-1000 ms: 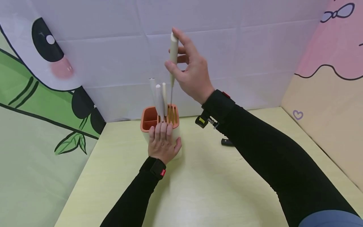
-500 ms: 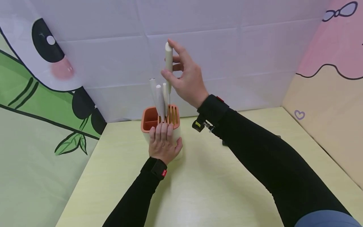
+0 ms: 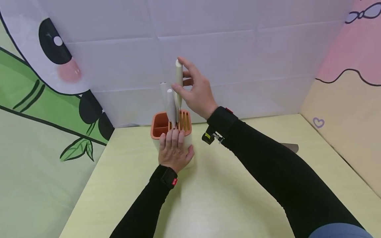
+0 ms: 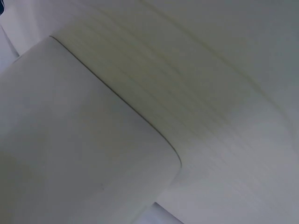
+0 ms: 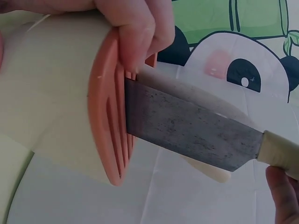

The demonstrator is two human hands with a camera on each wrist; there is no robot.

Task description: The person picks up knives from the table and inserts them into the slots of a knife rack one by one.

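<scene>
- We have the cleaver-like knife standing over the knife holder, its far end running into one of the slots in the orange top.
- Our right hand holds the knife by its cream handle: thumb low on the side, index fingertip at the butt, other fingers behind.
- Our left hand is bent over the holder's front rim, thumb along its side, bracing it on the counter.
- We judge the blade stiff and fairly heavy, and the smooth handle a little slippery; the handle is the place to hold, well away from the edge.
- The holder looks rigid and probably light enough to shift, so we would steady it by the rim or walls, fingertips off the slots.
- The right wrist view gives us the blade's broad, mottled face; the head view catches it nearly edge-on, but shows the divided compartment and the white handle beside ours.
- Only the head view shows us the grey blade-like piece beyond our right sleeve.
- The left wrist view offers just pale wall and counter, no fingers.
</scene>
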